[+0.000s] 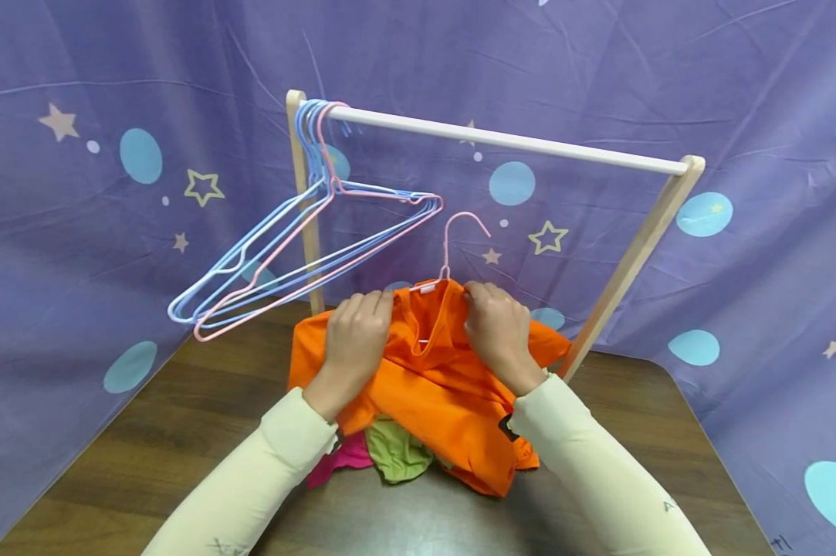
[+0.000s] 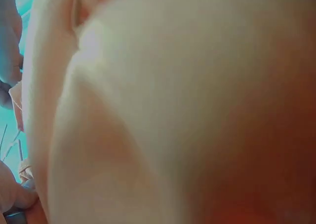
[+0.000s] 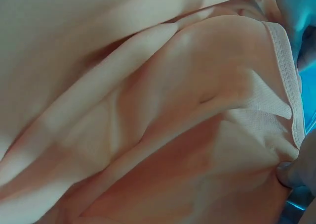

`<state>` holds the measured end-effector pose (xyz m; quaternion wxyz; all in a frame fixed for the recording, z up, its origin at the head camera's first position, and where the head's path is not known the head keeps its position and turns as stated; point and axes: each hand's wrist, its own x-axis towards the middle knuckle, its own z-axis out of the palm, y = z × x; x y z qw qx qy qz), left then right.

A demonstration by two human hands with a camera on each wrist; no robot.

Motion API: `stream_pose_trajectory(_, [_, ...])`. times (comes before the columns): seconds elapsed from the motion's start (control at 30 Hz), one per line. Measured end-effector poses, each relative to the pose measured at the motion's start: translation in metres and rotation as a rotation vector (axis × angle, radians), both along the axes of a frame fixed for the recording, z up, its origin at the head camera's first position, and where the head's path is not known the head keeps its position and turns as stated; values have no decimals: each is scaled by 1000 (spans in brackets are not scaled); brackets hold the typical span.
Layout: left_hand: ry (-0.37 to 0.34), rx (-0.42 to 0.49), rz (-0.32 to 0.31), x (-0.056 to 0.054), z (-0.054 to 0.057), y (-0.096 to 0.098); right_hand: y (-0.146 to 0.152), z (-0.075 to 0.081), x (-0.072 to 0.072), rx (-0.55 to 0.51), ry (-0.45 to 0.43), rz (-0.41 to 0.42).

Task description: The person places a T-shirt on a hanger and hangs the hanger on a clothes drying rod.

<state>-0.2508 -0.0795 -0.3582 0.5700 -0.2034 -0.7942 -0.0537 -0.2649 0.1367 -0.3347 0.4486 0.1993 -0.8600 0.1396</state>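
Note:
An orange shirt hangs between both hands, its V-shaped neckline facing me. A pink hanger sits inside it, with the hook standing up out of the collar and most of the frame hidden by cloth. My left hand grips the shirt and what lies under it at the left shoulder. At the other shoulder, my right hand holds the fabric the same way, fingers curled over the top. Close folds of the shirt fill the right wrist view, with a thumb pressing the cloth near the neckline edge.
A rack with a white rod and wooden posts stands behind the shirt. Several blue, white and pink hangers hang at its left end. Green cloth and magenta cloth lie on the wooden table below. A patterned purple curtain surrounds it.

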Motion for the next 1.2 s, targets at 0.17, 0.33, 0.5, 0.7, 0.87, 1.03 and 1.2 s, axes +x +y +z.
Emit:
stream_pose_trajectory(0.17, [1,-10,-12,0,5,4,-5,0,3,-5,-31,1])
stream_pose_trajectory(0.33, [-17,-17,-9,0,6,5,-2,0,4,-19,-107,34])
stream_pose_trajectory(0.5, [-47,-7,-5,1,7,3,7,1,1,-2,-172,120])
stream_pose_trajectory(0.7, [-65,29,-8,3,10,-1,22,0,-7,60,-162,267])
stream_pose_trajectory(0.87, [-72,53,-23,4,10,-3,34,0,-13,108,-192,338])
stream_pose_trajectory(1.03, [-73,65,-21,4,9,-5,49,-3,-18,131,-240,325])
stream_pose_trajectory(1.2, [-78,73,-26,3,8,-7,59,-6,-22,139,-304,308])
